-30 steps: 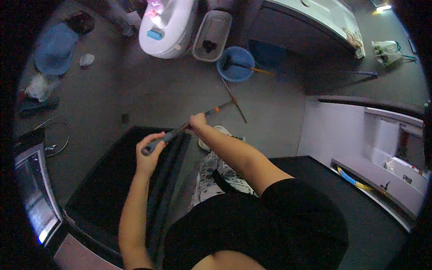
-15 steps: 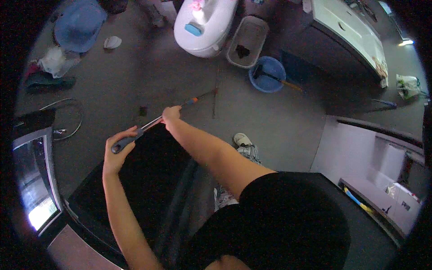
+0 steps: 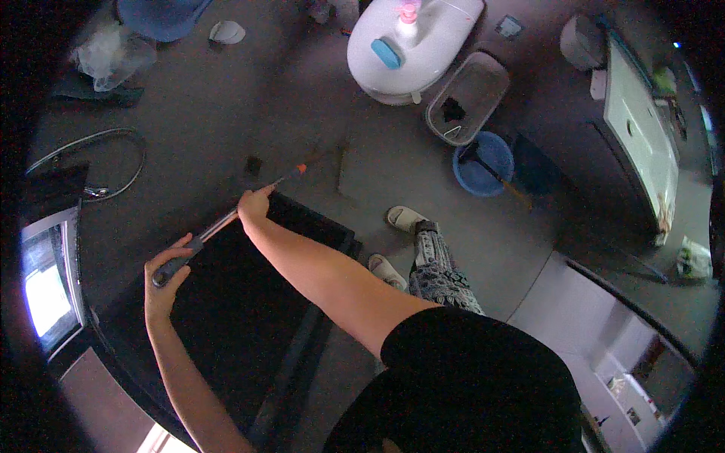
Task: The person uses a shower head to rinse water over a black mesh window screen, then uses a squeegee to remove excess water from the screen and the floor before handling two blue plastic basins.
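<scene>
Both my hands hold one long-handled tool [image 3: 220, 224], slanting from lower left to upper right. My left hand [image 3: 160, 293] wraps the grey grip at its near end. Further along, my right hand [image 3: 255, 208] is closed round the metal shaft. Beyond the right hand, the shaft carries an orange collar [image 3: 301, 169]. Past the collar, a thin dark bar-like head [image 3: 341, 167] appears to lie on the grey floor, too dim to tell its kind. A small dark square [image 3: 254, 165] lies on the floor close to my right hand.
A toilet [image 3: 370, 64] carries a pump bottle [image 3: 407, 29] and a blue sponge-like block [image 3: 387, 53]. Beside it stand a grey tub [image 3: 495, 79] and a blue basin [image 3: 497, 185] with a brush. A hose [image 3: 142, 162] loops at left. Below my arms is a large black, straight-edged surface [image 3: 226, 325].
The view has shifted, so the toilet and basin appear further right. Both hands and the tool have moved left, and its head is drawn closer. Both hands keep their hold.
</scene>
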Motion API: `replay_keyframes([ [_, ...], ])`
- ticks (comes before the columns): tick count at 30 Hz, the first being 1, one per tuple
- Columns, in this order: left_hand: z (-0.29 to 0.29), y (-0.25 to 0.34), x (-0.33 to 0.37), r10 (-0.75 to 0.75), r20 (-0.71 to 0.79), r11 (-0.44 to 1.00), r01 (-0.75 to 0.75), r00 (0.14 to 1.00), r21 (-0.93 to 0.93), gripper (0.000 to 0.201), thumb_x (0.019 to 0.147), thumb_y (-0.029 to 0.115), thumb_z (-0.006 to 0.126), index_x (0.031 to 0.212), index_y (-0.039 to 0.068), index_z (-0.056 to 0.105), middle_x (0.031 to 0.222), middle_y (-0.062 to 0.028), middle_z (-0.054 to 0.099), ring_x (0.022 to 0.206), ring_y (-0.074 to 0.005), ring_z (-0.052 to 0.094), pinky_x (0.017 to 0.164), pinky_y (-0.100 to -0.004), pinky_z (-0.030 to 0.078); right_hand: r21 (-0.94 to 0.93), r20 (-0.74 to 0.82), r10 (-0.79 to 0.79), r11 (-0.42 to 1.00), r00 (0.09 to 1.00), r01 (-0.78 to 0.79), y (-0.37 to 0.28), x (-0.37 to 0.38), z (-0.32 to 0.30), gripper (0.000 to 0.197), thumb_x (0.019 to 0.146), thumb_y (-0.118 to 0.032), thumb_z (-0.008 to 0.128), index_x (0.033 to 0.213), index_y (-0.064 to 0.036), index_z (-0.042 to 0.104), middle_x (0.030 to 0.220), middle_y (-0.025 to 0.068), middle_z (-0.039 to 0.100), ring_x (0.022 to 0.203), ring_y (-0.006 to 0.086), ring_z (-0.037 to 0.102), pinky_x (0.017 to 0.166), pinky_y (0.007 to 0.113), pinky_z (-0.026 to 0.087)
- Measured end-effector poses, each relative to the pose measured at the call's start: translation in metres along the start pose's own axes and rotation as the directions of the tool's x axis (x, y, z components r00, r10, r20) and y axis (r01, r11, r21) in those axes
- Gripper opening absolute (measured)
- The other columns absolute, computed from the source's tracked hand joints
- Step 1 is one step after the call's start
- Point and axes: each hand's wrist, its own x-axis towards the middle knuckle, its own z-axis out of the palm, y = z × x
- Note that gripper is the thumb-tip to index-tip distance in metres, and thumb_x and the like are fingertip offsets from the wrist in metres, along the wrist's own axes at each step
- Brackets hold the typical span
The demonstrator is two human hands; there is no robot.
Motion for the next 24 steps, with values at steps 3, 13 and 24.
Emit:
replay_keyframes([
  [3,0.006,0.014,0.014,0.015,0.002,0.997,-0.015,1.0,0.076,0.027,0.065,0.0,0.062,0.092,0.001,0.065,0.12,-0.0177,0.056,0.109,-0.0254,0.054,0.095,-0.0352,0.038,0.237,0.195,-0.018,0.971,0.981,-0.03,-0.01,0.018,0.005,0.063,0.087,-0.011,0.046,0.139,-0.0084,0.009,0.105,0.0212,0.055,0.082,0.0314,0.06,0.066,0.04,0.052],
  [13,0.121,0.049,-0.011,0.149,-0.101,0.933,-0.106,0.984,0.345,0.054,0.061,-0.013,0.061,0.11,0.007,0.059,0.121,-0.013,0.054,0.115,-0.0295,0.049,0.096,-0.0355,0.041,0.218,0.713,0.196,0.85,0.673,-0.479,-0.061,-0.077,-0.12,0.018,0.081,-0.009,0.061,0.09,-0.0016,0.047,0.086,0.0169,0.054,0.066,0.0241,0.058,0.062,0.039,0.052],
  [24,0.057,0.065,-0.15,-0.249,-0.668,0.483,0.688,0.701,0.542,0.086,0.072,0.038,0.07,0.138,0.009,0.023,0.142,-0.0211,0.021,0.131,-0.0421,0.02,0.099,-0.0591,0.026,-0.156,0.85,0.122,0.988,0.513,0.023,-0.088,0.007,-0.274,0.031,0.084,-0.014,0.042,0.055,-0.0047,0.047,0.054,0.0075,0.048,0.048,0.0159,0.045,0.048,0.029,0.037],
])
